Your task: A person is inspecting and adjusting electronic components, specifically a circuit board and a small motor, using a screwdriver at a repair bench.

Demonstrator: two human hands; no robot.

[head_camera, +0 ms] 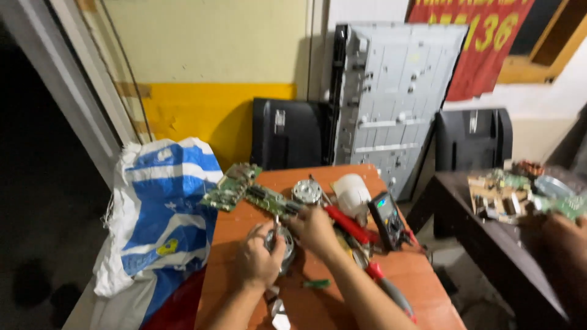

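Both hands meet at frame centre on the orange bench (422, 287): the left hand (257, 263) has its grip clamped on a round metal part (284, 244), mostly hidden. The right hand (315, 229) covers its far edge, and I cannot tell its grip.

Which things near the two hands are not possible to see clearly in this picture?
- Round metal part, head view: mostly covered by left hand and right hand; grip unclear.
- Thin tool above it: blurred.
- Objects at bottom edge: cut off.
- Multimeter screen: too small.
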